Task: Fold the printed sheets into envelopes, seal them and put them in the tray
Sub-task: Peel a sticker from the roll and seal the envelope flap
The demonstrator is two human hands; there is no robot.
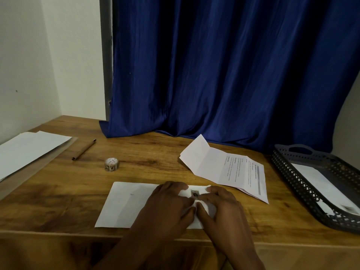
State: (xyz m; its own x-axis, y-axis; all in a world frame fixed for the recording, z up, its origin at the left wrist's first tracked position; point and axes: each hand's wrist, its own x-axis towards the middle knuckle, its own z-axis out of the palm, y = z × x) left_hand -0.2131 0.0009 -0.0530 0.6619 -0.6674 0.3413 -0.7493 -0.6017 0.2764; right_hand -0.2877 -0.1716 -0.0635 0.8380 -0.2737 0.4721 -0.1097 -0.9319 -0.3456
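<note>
A white envelope (124,205) lies flat near the table's front edge. Both hands rest on its right part. My left hand (167,203) and my right hand (220,207) press fingertips on either side of a small dark sticker (195,193) on the envelope. A printed sheet (229,168) with fold creases lies partly unfolded to the right behind the hands. The dark perforated tray (288,182) stands at the right edge and holds a white envelope (319,182) with a small sticker on it.
A roll of stickers (111,164) stands left of centre, with a brown pen (83,150) behind it. A stack of white paper (29,151) lies at the far left. A blue curtain (224,75) hangs down onto the table's back.
</note>
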